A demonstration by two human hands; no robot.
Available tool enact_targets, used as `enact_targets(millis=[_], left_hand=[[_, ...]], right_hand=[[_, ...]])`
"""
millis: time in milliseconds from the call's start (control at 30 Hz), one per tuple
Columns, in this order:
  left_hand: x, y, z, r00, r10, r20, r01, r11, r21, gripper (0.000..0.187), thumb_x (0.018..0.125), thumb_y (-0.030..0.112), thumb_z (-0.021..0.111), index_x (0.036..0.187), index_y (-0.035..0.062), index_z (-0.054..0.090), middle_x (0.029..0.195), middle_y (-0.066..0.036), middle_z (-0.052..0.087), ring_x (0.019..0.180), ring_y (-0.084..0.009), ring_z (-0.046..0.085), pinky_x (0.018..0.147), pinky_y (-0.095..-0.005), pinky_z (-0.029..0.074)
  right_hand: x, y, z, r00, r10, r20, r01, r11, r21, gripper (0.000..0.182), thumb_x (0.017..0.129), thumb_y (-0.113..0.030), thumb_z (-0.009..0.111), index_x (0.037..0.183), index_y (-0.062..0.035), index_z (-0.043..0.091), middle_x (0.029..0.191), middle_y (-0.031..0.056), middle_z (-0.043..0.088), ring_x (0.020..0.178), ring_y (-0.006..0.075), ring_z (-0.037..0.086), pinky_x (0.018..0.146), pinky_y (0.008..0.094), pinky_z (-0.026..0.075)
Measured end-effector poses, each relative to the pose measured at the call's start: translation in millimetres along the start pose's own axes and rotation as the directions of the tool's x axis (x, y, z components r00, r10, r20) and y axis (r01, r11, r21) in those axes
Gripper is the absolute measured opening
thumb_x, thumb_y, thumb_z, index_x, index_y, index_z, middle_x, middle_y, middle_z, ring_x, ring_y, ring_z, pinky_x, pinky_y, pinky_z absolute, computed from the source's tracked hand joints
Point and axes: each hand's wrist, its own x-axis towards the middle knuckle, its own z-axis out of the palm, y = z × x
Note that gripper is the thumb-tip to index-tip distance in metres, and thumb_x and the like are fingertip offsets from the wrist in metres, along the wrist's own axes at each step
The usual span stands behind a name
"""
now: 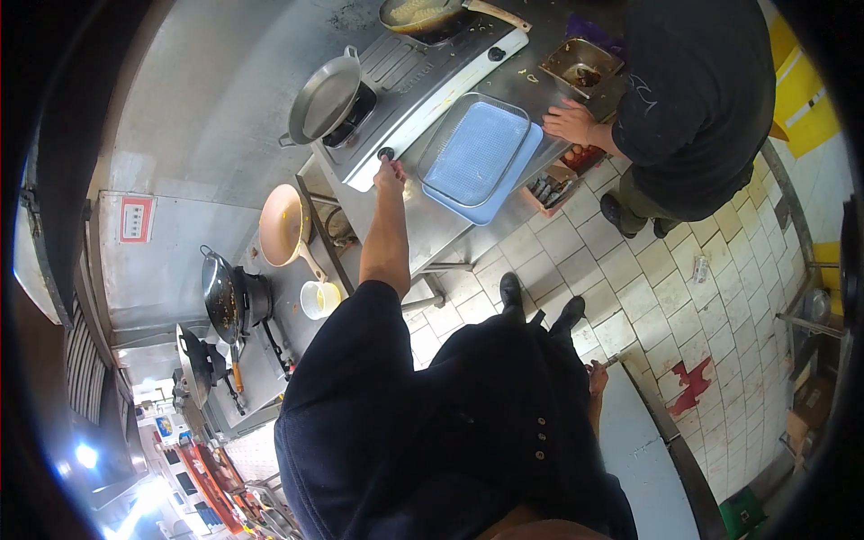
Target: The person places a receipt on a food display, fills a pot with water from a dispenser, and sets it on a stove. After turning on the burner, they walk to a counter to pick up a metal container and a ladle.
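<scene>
My left hand (390, 174) reaches forward with its fingers closed on a black stove knob (385, 154) at the near end of the white gas stove's front panel (436, 106). On the burner behind that knob sits a two-handled metal pan (324, 101); its inside looks bare. Right of the stove a clear glass baking dish (477, 135) stands on a blue tray (490, 209). My right hand (597, 376) hangs low by the corner of a white worktop (634, 441). Its fingers look curled, and what they hold, if anything, is too small to make out.
A frying pan with food (423, 16) sits on the far burner. A co-worker (697, 108) stands at right, one hand (569, 121) on the counter near a metal container (580, 67). To the left are a pink pan (284, 225), a yellowish tub (319, 300) and a wok (222, 292).
</scene>
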Motion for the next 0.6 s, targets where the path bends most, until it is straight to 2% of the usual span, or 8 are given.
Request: enact_targets(millis=[67, 133, 400, 467, 533, 600], left_hand=[[4, -1, -1, 1.0, -0.008, -0.002, 0.008, 1.0, -0.009, 0.035, 0.089, 0.034, 0.059, 0.072, 0.0042, 0.054, 0.06, -0.008, 0.057, 0.042, -0.0136, 0.047, 0.036, -0.0259, 0.033], [4, -1, -3, 0.998, -0.021, 0.062, 0.022, 1.0, -0.017, 0.035, 0.089, 0.034, 0.06, 0.072, 0.0041, 0.054, 0.061, -0.008, 0.057, 0.044, -0.0135, 0.048, 0.037, -0.0257, 0.034], [-2, 1, 2, 1.0, -0.007, 0.028, 0.006, 1.0, 0.009, 0.034, 0.089, 0.035, 0.059, 0.074, 0.0043, 0.055, 0.061, -0.007, 0.058, 0.046, -0.0134, 0.049, 0.038, -0.0253, 0.036], [3, 2, 2, 1.0, -0.013, 0.029, 0.013, 1.0, 0.004, 0.034, 0.089, 0.035, 0.059, 0.074, 0.0046, 0.055, 0.061, -0.007, 0.058, 0.046, -0.0135, 0.049, 0.038, -0.0255, 0.036], [3, 2, 1, 0.997, -0.029, 0.074, 0.027, 0.999, 0.029, 0.035, 0.089, 0.036, 0.058, 0.073, 0.0053, 0.055, 0.062, -0.006, 0.058, 0.046, -0.0134, 0.049, 0.039, -0.0258, 0.036], [-4, 3, 5, 0.999, -0.025, 0.049, 0.024, 0.999, 0.033, 0.035, 0.089, 0.036, 0.058, 0.073, 0.0055, 0.054, 0.061, -0.006, 0.058, 0.046, -0.0133, 0.049, 0.039, -0.0258, 0.035]], right_hand=[[-5, -8, 6, 1.0, -0.006, -0.019, 0.005, 0.999, -0.047, 0.031, 0.085, -0.023, 0.053, 0.111, -0.006, 0.056, 0.091, 0.0097, 0.063, 0.06, 0.0158, 0.056, 0.047, 0.0254, 0.041], [-3, -11, 10, 1.0, -0.018, 0.001, 0.018, 0.999, -0.034, 0.031, 0.085, -0.023, 0.052, 0.11, -0.006, 0.056, 0.091, 0.0096, 0.063, 0.061, 0.0161, 0.056, 0.048, 0.0263, 0.042], [-4, -7, 14, 0.996, -0.082, 0.022, 0.083, 0.997, -0.007, 0.033, 0.085, -0.025, 0.051, 0.11, -0.0047, 0.055, 0.093, 0.011, 0.062, 0.067, 0.0185, 0.057, 0.055, 0.0307, 0.044], [-4, -10, 13, 0.999, 0.045, -0.016, -0.045, 0.999, 0.002, 0.035, 0.085, -0.026, 0.052, 0.112, -0.0032, 0.054, 0.093, 0.0117, 0.061, 0.067, 0.0182, 0.057, 0.054, 0.0292, 0.043], [-1, -8, 9, 0.998, 0.061, -0.012, -0.062, 0.998, -0.023, 0.037, 0.085, -0.027, 0.052, 0.113, -0.0029, 0.054, 0.094, 0.0119, 0.061, 0.066, 0.0181, 0.056, 0.053, 0.0282, 0.043], [4, 0, 5, 0.997, 0.079, -0.008, -0.08, 0.996, -0.05, 0.038, 0.085, -0.028, 0.052, 0.114, -0.0025, 0.054, 0.094, 0.0121, 0.061, 0.066, 0.018, 0.056, 0.052, 0.0272, 0.042]])
